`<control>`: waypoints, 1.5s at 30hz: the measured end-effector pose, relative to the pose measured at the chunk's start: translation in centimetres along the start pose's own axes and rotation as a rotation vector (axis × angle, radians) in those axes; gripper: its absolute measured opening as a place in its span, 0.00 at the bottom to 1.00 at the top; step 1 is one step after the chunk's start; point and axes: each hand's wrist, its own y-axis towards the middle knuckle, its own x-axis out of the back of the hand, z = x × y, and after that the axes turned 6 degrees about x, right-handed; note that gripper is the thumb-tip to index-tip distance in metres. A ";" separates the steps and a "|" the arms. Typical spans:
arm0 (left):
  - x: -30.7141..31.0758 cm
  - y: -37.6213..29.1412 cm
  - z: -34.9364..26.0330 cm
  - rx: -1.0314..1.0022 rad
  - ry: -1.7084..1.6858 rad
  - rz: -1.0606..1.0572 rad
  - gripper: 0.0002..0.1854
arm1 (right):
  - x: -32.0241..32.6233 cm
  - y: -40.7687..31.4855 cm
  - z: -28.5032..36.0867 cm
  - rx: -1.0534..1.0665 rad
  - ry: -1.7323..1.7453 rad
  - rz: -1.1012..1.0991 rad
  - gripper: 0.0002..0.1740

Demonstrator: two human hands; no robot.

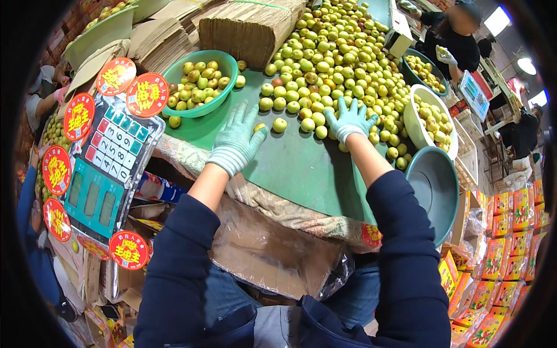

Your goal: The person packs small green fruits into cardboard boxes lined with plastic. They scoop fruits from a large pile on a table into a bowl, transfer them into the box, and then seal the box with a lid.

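Observation:
A large heap of green-yellow jujubes (330,56), some with brown patches, spreads over the green sorting table (287,169). My left hand (237,141), in a striped pale-green glove, is above the table with its fingers extended and thumb apart. One jujube (259,127) shows partly behind that thumb; whether they touch I cannot tell. A single jujube (279,125) lies just to the right of it. My right hand (351,119), gloved the same way, rests palm down with fingers spread at the near edge of the heap, hiding the fruit beneath it.
A green basin (233,89) of jujubes stands left, near a scale display (109,165) covered with round red stickers. Stacked cardboard (235,39) lies behind. At right are a white bowl (407,115) of jujubes, an empty grey-green basin (450,204) and a co-worker (452,39).

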 end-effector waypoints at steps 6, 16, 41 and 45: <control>1.9 -1.0 -0.9 -0.009 0.103 0.277 0.37 | 3.6 -12.3 5.0 0.358 0.090 0.401 0.41; 3.4 -1.6 -0.7 -0.302 -0.068 0.298 0.18 | 6.4 5.5 9.4 0.404 0.164 0.187 0.25; 3.0 -2.0 -0.3 -0.204 -0.355 0.397 0.20 | 2.0 17.3 1.8 0.074 -0.159 -0.263 0.36; 3.3 -1.9 -0.5 -0.160 -0.501 0.056 0.21 | 1.8 14.4 3.7 0.078 -0.204 -0.140 0.44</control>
